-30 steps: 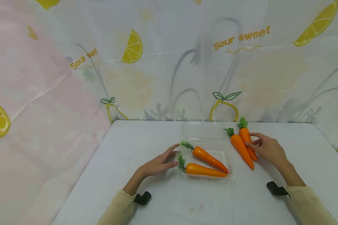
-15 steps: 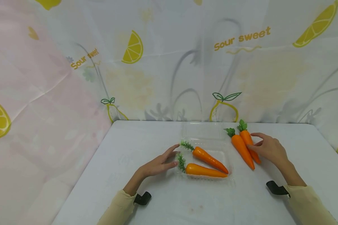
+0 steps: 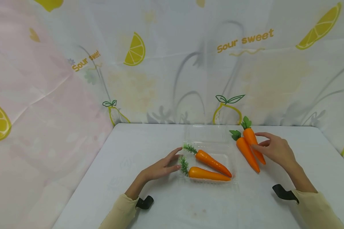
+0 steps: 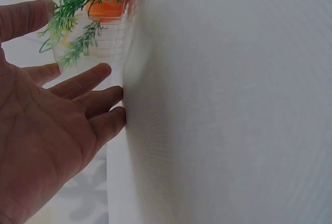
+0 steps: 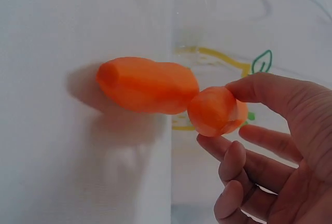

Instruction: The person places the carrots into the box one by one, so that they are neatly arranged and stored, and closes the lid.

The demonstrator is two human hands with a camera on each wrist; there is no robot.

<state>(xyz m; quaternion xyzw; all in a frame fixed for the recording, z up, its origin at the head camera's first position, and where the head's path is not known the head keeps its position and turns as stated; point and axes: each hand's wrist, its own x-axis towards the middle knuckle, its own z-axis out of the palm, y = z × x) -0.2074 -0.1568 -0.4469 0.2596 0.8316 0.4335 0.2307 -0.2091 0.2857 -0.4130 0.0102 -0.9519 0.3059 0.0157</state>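
My right hand [image 3: 277, 151] pinches an orange carrot [image 5: 211, 111] with leafy green top between thumb and fingers. Another leafy carrot [image 3: 246, 152] lies on the table just left of it, overlapped by the held one in the right wrist view. At the left side of a clear plastic box [image 3: 230, 159], my left hand [image 3: 160, 166] has its fingers spread and fairly straight, thumb and a fingertip right at the box wall. Inside the box rest an upper carrot [image 3: 212, 161] and a lower carrot [image 3: 207, 174], both with feathery green tops [image 4: 78, 14] pointing left.
The box's clear lid [image 3: 207, 133] lies folded open toward the back of the white table [image 3: 140, 136]. Behind the table hangs a curtain [image 3: 172, 63] printed with lemons. A black wrist mount [image 3: 283, 192] juts from the right sleeve, and another mount [image 3: 144, 202] from the left.
The carrot in my right hand first slid slightly toward me, then rose a little, its leaves now higher. My right hand has shifted slightly right. The left hand stays put.
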